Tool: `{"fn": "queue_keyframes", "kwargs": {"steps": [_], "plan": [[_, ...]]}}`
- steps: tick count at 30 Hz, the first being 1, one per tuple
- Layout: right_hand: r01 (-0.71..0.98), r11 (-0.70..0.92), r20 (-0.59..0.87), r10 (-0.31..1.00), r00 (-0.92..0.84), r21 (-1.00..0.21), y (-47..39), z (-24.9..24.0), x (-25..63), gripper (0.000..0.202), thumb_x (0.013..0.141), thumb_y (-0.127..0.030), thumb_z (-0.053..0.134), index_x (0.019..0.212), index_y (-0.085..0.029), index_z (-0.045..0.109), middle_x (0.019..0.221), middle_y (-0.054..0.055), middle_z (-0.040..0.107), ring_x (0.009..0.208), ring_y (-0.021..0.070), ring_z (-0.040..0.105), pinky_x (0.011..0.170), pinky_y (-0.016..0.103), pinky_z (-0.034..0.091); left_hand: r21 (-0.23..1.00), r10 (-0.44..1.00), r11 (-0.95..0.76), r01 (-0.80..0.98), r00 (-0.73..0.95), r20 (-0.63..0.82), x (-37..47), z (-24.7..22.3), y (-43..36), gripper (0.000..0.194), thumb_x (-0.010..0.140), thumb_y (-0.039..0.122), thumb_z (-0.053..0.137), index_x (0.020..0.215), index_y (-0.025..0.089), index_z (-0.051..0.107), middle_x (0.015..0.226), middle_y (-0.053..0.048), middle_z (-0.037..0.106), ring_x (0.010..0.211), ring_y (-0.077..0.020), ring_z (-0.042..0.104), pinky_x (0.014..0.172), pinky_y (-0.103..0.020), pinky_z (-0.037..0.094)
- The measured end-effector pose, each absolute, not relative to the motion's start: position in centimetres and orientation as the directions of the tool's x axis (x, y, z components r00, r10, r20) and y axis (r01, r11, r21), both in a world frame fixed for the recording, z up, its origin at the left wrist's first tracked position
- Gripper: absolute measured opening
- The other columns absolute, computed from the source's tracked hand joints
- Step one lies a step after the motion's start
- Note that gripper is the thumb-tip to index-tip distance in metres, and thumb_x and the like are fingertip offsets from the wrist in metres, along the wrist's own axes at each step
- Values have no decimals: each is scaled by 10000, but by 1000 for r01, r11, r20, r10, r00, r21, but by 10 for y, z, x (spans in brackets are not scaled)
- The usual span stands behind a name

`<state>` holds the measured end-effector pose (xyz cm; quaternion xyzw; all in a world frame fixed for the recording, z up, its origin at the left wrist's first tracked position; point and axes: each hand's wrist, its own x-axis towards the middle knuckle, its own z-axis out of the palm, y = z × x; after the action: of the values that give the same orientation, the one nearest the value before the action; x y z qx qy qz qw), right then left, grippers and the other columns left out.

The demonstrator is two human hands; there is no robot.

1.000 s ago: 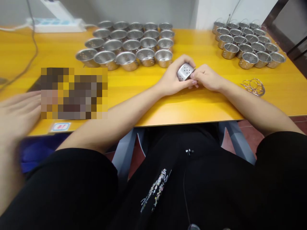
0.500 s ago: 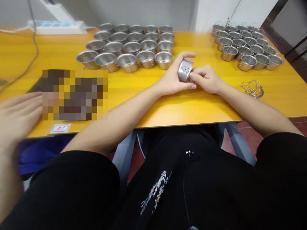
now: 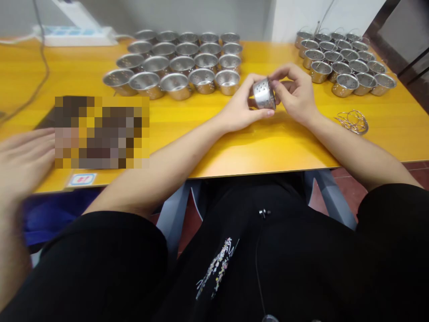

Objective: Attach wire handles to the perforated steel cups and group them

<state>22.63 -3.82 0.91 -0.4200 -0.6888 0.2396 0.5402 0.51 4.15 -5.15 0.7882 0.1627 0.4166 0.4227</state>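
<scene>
Across the yellow counter [image 3: 228, 156], rows of steel cups [image 3: 184, 63] stand near the person's left grip [image 3: 243, 103]; a careless sideways swing could topple the nearest. The right grip [image 3: 298, 96] is half curled, fingertips at a rim; whether it pinches anything is hidden. Nearby lies a wire tangle [image 3: 361, 129], which a low sweep might drag. The tilted perforated cup [image 3: 262, 94], above the counter, closely wrapped by left thumb and fingers, could slip if pushed hard.
</scene>
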Motion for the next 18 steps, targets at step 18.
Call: {"fn": "queue_keyframes", "kwargs": {"steps": [18], "plan": [[337, 503, 404, 856, -324, -796, -36, -2, 233, 327, 1039, -461, 1017, 913, -266, 787, 879, 19, 759, 759, 238, 729, 757, 371, 645, 800, 667, -598, -44, 526, 528, -4, -65, 61, 1113, 673, 639, 1206, 1611, 324, 697, 1671, -162, 737, 1612, -482, 724, 1385, -663, 656]]}}
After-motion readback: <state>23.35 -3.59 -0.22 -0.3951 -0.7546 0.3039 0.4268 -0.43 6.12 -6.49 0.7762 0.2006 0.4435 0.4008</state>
